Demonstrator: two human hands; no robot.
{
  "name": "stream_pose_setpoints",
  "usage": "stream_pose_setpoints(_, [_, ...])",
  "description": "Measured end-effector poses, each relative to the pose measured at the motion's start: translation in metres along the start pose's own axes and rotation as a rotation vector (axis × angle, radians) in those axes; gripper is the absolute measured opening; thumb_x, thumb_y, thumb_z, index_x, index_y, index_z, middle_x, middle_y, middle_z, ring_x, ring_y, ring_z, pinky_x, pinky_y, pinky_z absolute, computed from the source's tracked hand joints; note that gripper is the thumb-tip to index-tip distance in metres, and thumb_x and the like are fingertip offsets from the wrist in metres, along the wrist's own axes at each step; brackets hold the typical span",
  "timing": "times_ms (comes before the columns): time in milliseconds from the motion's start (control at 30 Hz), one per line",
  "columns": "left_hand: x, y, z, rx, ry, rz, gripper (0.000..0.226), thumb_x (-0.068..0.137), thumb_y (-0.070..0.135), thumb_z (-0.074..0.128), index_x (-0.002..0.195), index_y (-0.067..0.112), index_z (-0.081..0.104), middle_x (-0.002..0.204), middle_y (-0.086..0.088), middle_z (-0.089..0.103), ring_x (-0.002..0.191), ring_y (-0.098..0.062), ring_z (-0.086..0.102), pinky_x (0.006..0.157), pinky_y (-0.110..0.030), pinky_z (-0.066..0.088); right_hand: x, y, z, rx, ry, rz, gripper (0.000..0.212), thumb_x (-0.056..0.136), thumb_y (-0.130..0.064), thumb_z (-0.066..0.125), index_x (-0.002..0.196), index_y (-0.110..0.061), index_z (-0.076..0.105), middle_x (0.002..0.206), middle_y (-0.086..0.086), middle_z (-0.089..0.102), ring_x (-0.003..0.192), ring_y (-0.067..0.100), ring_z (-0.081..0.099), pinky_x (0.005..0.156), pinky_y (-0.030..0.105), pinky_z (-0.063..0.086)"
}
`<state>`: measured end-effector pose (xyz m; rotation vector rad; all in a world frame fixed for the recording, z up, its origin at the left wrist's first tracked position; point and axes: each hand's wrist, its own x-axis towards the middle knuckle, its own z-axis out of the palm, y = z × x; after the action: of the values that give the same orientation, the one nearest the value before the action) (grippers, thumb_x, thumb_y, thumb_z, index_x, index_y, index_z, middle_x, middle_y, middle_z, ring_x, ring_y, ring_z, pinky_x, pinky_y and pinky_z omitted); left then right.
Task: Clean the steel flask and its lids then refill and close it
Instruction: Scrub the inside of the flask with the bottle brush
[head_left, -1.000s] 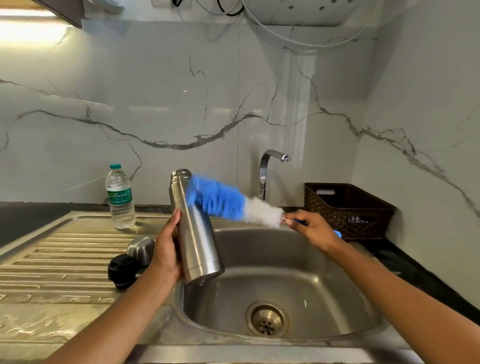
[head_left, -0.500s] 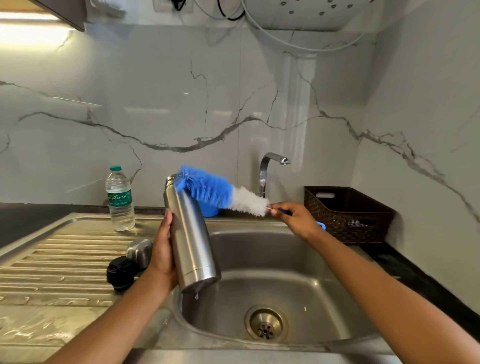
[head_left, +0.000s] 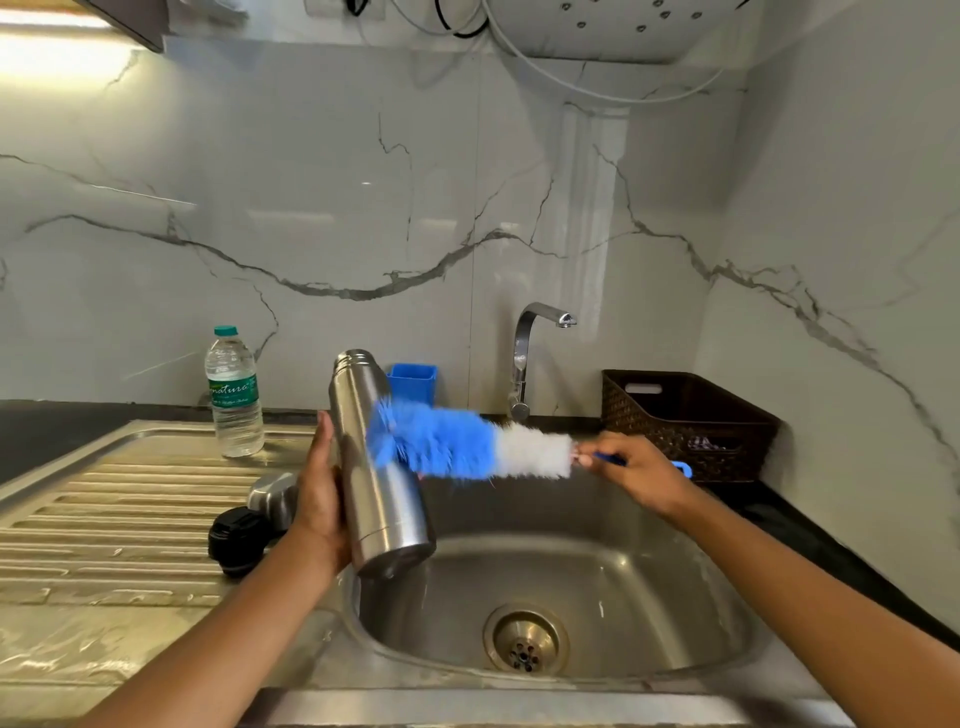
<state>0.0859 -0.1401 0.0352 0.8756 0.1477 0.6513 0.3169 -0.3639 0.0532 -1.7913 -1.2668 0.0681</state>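
Brush (head_left: 457, 449) lower against flask (head_left: 376, 512); hands (head_left: 319, 499) (head_left: 636, 473) grip both

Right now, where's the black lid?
In the head view, the black lid sits on the drainboard left of the sink, beside the steel cap, near the left hand.

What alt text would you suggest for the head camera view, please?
Over a steel sink, a left hand grips an open steel flask, tilted, while the right hand holds a bottle brush against its side. A steel cap and a black lid lie on the drainboard near a water bottle.
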Motion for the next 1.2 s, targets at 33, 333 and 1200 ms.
stream_pose_setpoints(33, [0.000, -0.001, 0.001, 0.000, -0.030, 0.001, 0.065, 0.081, 0.065, 0.041, 0.123, 0.017, 0.058, 0.106, -0.016, 0.069, 0.086, -0.029, 0.069, 0.073, -0.039, 0.057, 0.013, -0.003, 0.006, 0.010, 0.015, -0.015, 0.020, 0.088, -0.008, 0.063, 0.094, -0.026, 0.068, 0.094, -0.007, 0.066, 0.086, -0.009, 0.060, 0.082, 0.013, 0.044])
stream_pose_setpoints(333, [0.002, 0.002, -0.004, -0.104, -0.042, 0.063, 0.063, 0.087, 0.057, 0.039, 0.131, 0.014, 0.054, 0.111, -0.015, 0.066, 0.092, -0.028, 0.068, 0.074, -0.038, 0.058, 0.016, -0.009, 0.013, 0.051, -0.002, 0.012, 0.013, 0.086, -0.019, 0.064, 0.090, -0.031, 0.069, 0.093, 0.000, 0.065, 0.086, 0.004, 0.060, 0.082, 0.016, 0.044])
stream_pose_setpoints(1200, [0.005, 0.005, -0.008, -0.043, 0.138, 0.082, 0.088, 0.063, 0.071, 0.067, 0.128, 0.013, 0.055, 0.124, -0.021, 0.059, 0.112, -0.037, 0.057, 0.106, -0.056, 0.036, -0.022, 0.018, -0.011, 0.034, -0.140, 0.174, 0.019, 0.087, -0.002, 0.061, 0.104, -0.005, 0.069, 0.095, -0.001, 0.067, 0.084, -0.008, 0.062, 0.079, 0.006, 0.042])
